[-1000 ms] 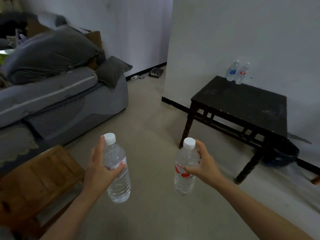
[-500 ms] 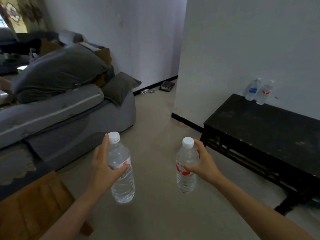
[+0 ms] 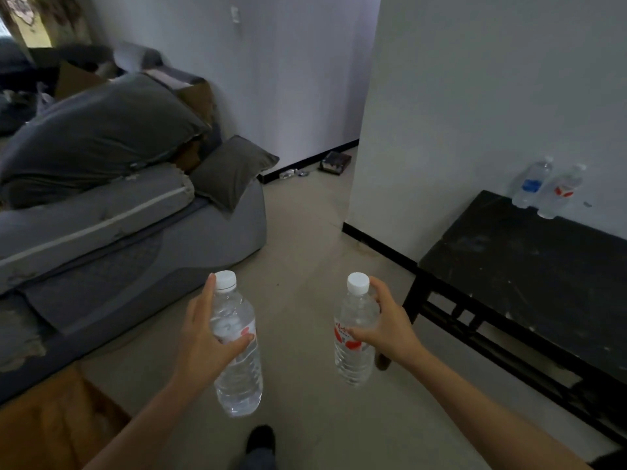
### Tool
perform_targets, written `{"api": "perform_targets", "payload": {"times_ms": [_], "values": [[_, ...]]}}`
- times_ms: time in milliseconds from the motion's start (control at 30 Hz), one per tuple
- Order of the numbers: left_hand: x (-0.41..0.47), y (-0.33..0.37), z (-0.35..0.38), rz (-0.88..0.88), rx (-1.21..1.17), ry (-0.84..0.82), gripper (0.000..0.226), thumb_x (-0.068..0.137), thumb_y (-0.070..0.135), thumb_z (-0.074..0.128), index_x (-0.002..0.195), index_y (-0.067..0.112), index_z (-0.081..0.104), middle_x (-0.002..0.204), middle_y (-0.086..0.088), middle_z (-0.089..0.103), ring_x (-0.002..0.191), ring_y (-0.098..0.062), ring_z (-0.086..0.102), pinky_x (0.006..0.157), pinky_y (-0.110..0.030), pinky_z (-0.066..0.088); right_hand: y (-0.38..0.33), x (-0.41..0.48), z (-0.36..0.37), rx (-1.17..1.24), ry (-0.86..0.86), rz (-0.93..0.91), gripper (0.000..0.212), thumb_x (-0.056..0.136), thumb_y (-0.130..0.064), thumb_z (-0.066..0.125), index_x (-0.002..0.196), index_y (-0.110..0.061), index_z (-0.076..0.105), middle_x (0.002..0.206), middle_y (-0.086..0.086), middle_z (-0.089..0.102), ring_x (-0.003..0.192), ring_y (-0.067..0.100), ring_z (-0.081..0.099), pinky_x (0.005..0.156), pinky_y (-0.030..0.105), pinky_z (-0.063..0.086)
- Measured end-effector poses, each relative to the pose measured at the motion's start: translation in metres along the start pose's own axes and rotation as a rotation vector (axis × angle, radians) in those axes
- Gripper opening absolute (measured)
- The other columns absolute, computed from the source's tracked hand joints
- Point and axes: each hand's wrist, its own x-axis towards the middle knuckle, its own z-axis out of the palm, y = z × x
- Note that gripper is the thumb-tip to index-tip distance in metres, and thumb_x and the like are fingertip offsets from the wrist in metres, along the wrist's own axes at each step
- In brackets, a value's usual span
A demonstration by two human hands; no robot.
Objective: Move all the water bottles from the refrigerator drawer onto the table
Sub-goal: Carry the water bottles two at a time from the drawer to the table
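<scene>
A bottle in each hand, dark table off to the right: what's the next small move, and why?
Probably a step right, bringing the right bottle over the black table. The right hand and the left hand, gripping the left bottle, hold both roughly upright above floor, short of the table; a blue-label bottle and a red-label bottle stand at its far edge.

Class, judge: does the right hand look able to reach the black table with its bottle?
Probably yes: the table sits close beside the right hand, which holds a bottle, with only open floor between.
</scene>
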Motion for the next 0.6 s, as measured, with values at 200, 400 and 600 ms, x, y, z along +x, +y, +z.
{"api": "perform_targets", "payload": {"times_ms": [200, 400, 600], "values": [[0.112, -0.033, 0.040, 0.042, -0.039, -0.074, 0.105, 0.062, 0.007, 0.082, 0.131, 0.041, 0.011, 0.130, -0.011, 0.039, 0.112, -0.021, 0.044, 0.090, -0.031, 0.036, 0.013, 0.096, -0.006, -0.019, 0.046, 0.048, 0.084, 0.065, -0.018, 0.078, 0.129, -0.037, 0.027, 0.119, -0.010, 0.045, 0.113, 0.016, 0.050, 0.093, 0.037, 0.048], [0.240, -0.035, 0.087, 0.123, -0.065, -0.135, 0.102, 0.064, 0.011, 0.081, 0.132, 0.040, 0.011, 0.133, -0.012, 0.039, 0.113, -0.024, 0.045, 0.087, -0.031, 0.036, 0.008, 0.196, -0.024, -0.073, 0.125, 0.080, 0.083, 0.065, -0.018, 0.079, 0.123, -0.041, 0.026, 0.119, -0.011, 0.046, 0.113, 0.016, 0.049, 0.093, 0.036, 0.048], [0.331, -0.029, 0.133, 0.165, -0.114, -0.157, 0.102, 0.062, 0.008, 0.082, 0.135, 0.035, 0.015, 0.128, -0.012, 0.043, 0.105, -0.018, 0.044, 0.084, -0.029, 0.034, 0.019, 0.265, -0.042, -0.098, 0.211, 0.169, 0.087, 0.065, -0.019, 0.079, 0.134, -0.028, 0.027, 0.120, -0.005, 0.049, 0.108, 0.017, 0.053, 0.091, 0.038, 0.049]]}}
